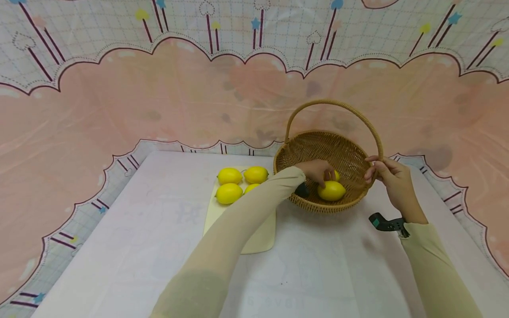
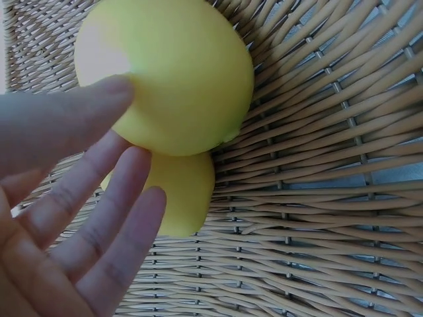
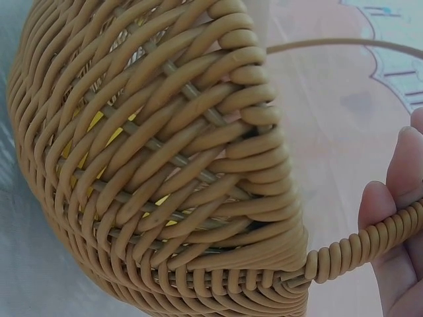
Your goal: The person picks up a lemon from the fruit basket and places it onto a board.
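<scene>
A wicker basket [image 1: 322, 145] with a tall arched handle [image 1: 334, 102] stands toward the back right of the table. My left hand [image 1: 318, 170] reaches into it and holds a yellow lemon [image 1: 333, 191] between thumb and fingers; in the left wrist view the thumb lies on the near side of this lemon [image 2: 178, 79]. Partly hidden behind it is a second lemon [image 2: 182, 198] in the basket. My right hand [image 1: 393, 179] grips the handle's right base by the rim, thumb and fingers around the wrapped cane [image 3: 360, 251].
Left of the basket, a pale cutting board [image 1: 260, 240] carries several lemons [image 1: 229, 193], one partly covered by my left sleeve [image 1: 238, 229]. The white table [image 1: 131, 229] ends at a patterned pink cloth [image 1: 191, 101] at the back and sides.
</scene>
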`<state>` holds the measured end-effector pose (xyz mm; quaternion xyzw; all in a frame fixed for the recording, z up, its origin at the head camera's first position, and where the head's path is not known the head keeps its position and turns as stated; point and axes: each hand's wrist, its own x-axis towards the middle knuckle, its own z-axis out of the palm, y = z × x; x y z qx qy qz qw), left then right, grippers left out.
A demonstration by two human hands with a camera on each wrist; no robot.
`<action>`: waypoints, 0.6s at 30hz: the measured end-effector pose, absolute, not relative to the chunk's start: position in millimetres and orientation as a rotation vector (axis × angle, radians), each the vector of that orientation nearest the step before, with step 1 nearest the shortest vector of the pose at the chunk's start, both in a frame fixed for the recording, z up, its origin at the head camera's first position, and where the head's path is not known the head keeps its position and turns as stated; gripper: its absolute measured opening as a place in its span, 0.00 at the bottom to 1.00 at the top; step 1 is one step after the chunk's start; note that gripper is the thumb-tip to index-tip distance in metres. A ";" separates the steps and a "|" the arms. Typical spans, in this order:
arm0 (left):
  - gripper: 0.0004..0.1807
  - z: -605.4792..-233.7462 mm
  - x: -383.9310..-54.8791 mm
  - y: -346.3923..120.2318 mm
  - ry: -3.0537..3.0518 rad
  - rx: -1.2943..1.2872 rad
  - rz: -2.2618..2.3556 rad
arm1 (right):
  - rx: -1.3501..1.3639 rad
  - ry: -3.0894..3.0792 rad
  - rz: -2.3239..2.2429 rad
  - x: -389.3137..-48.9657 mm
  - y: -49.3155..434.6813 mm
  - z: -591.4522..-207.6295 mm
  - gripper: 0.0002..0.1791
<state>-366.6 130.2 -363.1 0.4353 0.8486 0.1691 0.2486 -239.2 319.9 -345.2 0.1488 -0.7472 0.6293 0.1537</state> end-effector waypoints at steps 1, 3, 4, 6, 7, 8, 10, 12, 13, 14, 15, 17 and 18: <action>0.20 -362.7 -366.2 129.8 2.312 1.187 0.455 | 0.428 -2.141 1.805 -239.2 319.8 -345.1 0.11; 0.20 -361.7 -365.2 128.8 2.314 1.195 0.437 | 0.434 -2.137 1.809 -239.2 319.6 -345.0 0.11; 0.21 -361.3 -364.7 128.3 2.314 1.199 0.426 | 0.438 -2.135 1.812 -239.1 319.5 -344.9 0.11; 0.21 -360.5 -363.5 127.7 2.311 1.201 0.413 | 0.444 -2.131 1.816 -238.9 319.4 -345.0 0.11; 0.22 -360.0 -363.0 127.3 2.304 1.200 0.412 | 0.444 -2.131 1.817 -238.9 319.3 -345.0 0.11; 0.22 -359.7 -362.6 127.0 2.300 1.197 0.409 | 0.444 -2.133 1.815 -238.8 319.2 -345.0 0.11; 0.22 -358.9 -361.6 126.3 2.285 1.185 0.416 | 0.442 -2.134 1.815 -238.6 319.1 -345.2 0.11; 0.22 -358.4 -360.8 125.5 2.264 1.168 0.440 | 0.443 -2.132 1.817 -238.6 319.1 -345.4 0.11; 0.22 -358.3 -360.5 125.0 2.256 1.161 0.450 | 0.446 -2.131 1.819 -238.7 319.2 -345.5 0.11; 0.22 -358.0 -360.1 124.5 2.249 1.159 0.460 | 0.448 -2.130 1.816 -238.9 319.4 -345.6 0.11; 0.22 -357.7 -359.7 124.0 2.236 1.157 0.477 | 0.451 -2.130 1.814 -239.1 319.5 -345.7 0.11; 0.22 -357.2 -359.0 123.2 2.218 1.157 0.498 | 0.454 -2.131 1.806 -239.5 320.0 -346.1 0.11; 0.21 -357.1 -358.9 122.8 2.213 1.161 0.503 | 0.452 -2.135 1.800 -239.6 320.0 -346.2 0.11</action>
